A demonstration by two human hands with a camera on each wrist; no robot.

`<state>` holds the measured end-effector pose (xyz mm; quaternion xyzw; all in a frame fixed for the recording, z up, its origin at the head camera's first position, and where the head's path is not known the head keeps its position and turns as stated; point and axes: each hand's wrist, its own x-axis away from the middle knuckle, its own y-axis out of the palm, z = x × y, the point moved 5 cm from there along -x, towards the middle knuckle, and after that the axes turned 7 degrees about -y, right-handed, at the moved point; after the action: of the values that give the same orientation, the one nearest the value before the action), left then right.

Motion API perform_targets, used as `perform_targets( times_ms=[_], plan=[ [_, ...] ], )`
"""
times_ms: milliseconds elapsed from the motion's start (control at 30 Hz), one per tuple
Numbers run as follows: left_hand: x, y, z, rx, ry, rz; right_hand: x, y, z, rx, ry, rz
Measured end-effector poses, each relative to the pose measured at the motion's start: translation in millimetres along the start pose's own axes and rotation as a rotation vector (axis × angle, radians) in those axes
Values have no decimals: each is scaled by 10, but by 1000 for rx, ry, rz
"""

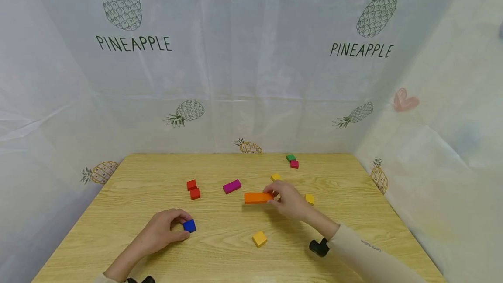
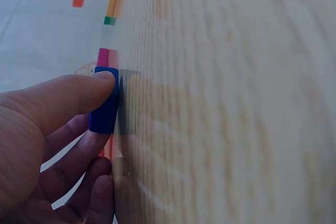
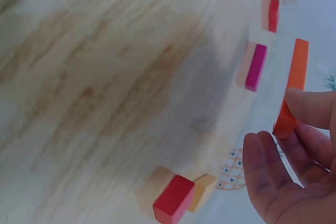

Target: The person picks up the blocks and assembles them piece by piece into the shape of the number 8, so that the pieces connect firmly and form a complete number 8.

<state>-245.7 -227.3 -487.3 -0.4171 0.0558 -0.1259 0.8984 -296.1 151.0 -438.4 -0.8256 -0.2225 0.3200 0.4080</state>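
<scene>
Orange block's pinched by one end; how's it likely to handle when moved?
The orange block looks rigid: its long edges run straight though only one end is supported. Gripped there by the right hand, it may swivel if the free end is bumped. Its flat faces suggest it won't roll once set down.

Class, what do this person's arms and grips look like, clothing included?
Left grip and right grip are gloveless. The right sleeve is pale beige with small dark lettering; of the left sleeve, only a pale edge shows. A black attachment shows beside each sleeve.
</scene>
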Motion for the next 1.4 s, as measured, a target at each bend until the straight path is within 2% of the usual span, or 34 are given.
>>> perform_targets(
  times_ms=[300,633,1400],
  plan=[
    [6,5,-1,3,-1,10,23,112,-28,-27,6,-25],
    [12,-1,5,6,-12,-1,54,239,-22,-33,57,-33],
    [1,-3,3,22,-8,-1,116,303,4,-18,93,-57]
  ],
)
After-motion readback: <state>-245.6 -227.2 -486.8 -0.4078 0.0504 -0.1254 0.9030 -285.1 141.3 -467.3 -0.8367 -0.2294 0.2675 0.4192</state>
